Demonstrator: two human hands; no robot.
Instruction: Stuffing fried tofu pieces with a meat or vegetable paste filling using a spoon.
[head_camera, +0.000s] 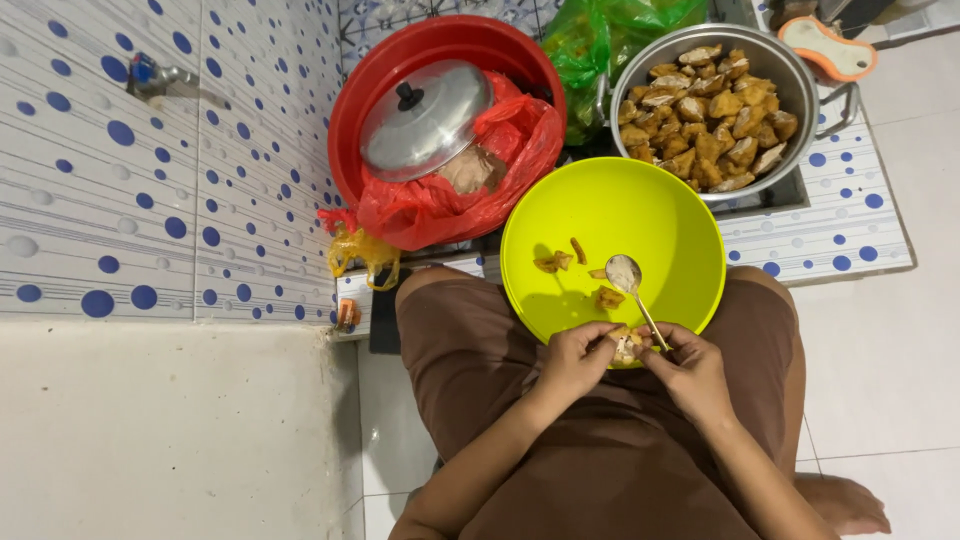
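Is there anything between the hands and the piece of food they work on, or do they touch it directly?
Nothing visible stands between them. The left hand and the right hand both touch the pale food piece directly, over the near rim of the yellow-green bowl. The right hand also holds a spoon.

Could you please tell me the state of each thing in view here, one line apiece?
Yellow bowl: on the lap, nearly empty, a few fried scraps inside.
Spoon: bowl end coated pale, handle at the right hand.
Food piece: pinched between left hand and right hand.
Metal pot: uncovered, full of fried pieces.
Pot lid: off, lying on the red bag.
Red basin: tilted, holding bag and lid.
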